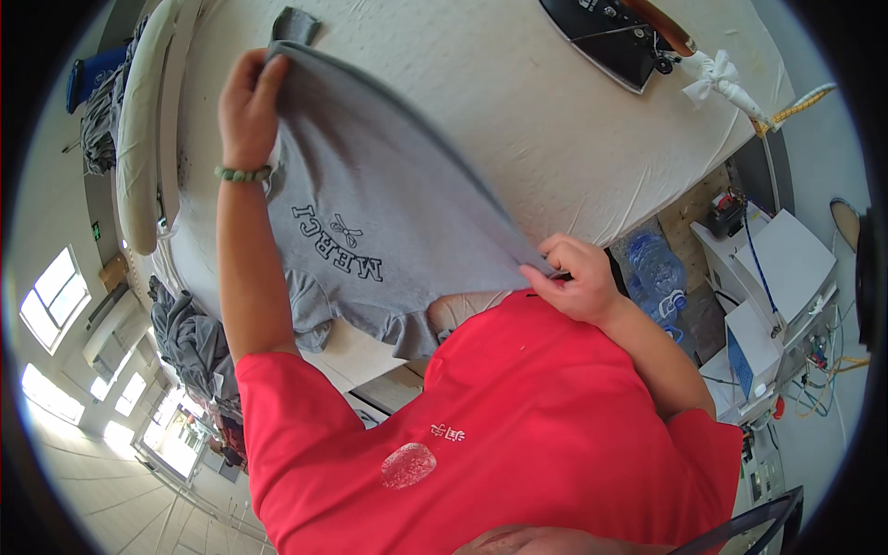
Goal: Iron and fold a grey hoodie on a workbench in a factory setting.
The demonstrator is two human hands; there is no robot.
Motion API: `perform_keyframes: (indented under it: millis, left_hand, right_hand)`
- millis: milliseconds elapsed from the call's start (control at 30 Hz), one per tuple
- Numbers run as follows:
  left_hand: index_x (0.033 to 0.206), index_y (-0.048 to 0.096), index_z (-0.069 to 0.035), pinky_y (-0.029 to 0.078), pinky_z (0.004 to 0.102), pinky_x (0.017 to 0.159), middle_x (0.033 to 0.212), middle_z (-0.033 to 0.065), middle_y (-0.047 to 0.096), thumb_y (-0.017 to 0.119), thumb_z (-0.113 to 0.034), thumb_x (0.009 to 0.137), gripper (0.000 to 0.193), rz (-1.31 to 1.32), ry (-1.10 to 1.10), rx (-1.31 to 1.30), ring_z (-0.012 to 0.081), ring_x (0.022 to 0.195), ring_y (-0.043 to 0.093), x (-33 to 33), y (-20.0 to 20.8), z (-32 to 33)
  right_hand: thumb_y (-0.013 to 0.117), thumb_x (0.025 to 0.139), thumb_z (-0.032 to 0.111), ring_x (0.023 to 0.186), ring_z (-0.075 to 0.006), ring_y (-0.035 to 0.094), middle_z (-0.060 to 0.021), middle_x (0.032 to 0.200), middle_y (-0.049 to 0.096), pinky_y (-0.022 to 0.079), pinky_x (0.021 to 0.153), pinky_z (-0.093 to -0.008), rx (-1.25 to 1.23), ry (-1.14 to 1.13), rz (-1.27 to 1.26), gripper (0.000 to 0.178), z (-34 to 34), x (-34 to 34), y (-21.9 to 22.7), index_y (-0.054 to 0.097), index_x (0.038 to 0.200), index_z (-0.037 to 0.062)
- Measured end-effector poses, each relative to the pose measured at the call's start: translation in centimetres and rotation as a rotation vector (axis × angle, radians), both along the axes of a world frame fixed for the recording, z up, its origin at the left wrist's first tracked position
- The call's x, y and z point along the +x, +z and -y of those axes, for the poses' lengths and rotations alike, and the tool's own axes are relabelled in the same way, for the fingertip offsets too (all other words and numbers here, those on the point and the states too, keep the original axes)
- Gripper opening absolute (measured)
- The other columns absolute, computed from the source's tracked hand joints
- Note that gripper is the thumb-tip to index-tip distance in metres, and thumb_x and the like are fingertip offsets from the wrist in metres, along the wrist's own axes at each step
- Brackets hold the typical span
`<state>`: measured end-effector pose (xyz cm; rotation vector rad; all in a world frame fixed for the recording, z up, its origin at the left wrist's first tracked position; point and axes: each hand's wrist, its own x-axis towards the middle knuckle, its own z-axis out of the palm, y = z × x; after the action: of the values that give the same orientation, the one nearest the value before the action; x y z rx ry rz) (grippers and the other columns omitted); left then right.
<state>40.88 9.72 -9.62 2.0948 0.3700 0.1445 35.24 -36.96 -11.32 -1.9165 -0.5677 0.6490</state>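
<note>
A grey T-shirt (407, 176) with dark printed lettering and a small motif is stretched between my two hands over a pale cloth-covered table. My left hand (250, 111), with a green bead bracelet at the wrist, pinches its far left part. Close to my body at the right, my right hand (581, 279) grips another edge between thumb and fingers. The long edge between the hands is taut and slightly blurred. Toward me, the sleeves and neck part hang in loose folds by the table's near edge.
An iron (615, 37) with a brown handle and wrapped cord rests at the table's (518, 111) far right. A padded arm board (143, 129) runs along the left. Grey garments (190, 328) are heaped at the left; large plastic bottles (655, 268) and a white cabinet (782, 268) stand right.
</note>
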Motion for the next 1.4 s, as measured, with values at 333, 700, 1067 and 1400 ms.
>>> perform_keyframes:
  millis: [333,700,1067,1400]
  left_hand:
    - [0.111,0.066,-0.008,0.053,0.0402,0.081,0.099,0.0183,0.072,0.065,-0.037,0.101,0.031,0.050,-0.033,0.548,0.0328,0.092,0.070,4.1,-4.9,1.2]
    - [0.109,0.069,-0.012,0.055,0.0454,0.078,0.104,0.0163,0.072,0.065,-0.038,0.100,0.029,-0.040,0.012,0.873,0.0393,0.092,0.069,5.0,-10.7,5.5]
    - [0.145,0.055,-0.003,0.035,0.0496,0.119,0.152,0.0174,0.052,0.069,-0.027,0.094,0.058,0.116,0.049,0.649,0.0360,0.144,0.045,-4.6,-10.2,15.1]
    - [0.155,0.042,0.000,0.020,0.0524,0.127,0.165,0.0192,0.036,0.059,-0.048,0.097,0.077,-0.063,-0.037,0.624,0.0359,0.155,0.029,-7.3,-9.9,18.0]
  right_hand:
    - [0.077,0.094,0.016,0.065,-0.0054,0.057,0.0012,0.073,0.059,0.045,0.056,-0.0276,-0.189,-0.096,-0.351,0.021,0.3,1.3,-1.3,0.069,0.105,-0.0008]
    - [0.075,0.092,0.014,0.075,-0.0278,0.069,-0.0127,0.082,0.068,0.054,0.067,-0.0379,-0.712,0.134,-0.074,0.020,-1.8,3.8,-2.2,0.066,0.103,-0.0010]
    - [0.062,0.096,0.008,0.133,-0.0323,0.058,-0.0144,0.144,0.060,0.048,0.109,-0.0453,0.088,0.351,0.736,0.046,-15.5,9.3,-6.5,0.057,0.142,0.0047]
    - [0.069,0.094,0.011,0.138,-0.0383,0.052,-0.0190,0.150,0.054,0.042,0.113,-0.0450,-0.149,0.175,0.575,0.056,-9.7,7.5,-6.6,0.052,0.147,0.0014]
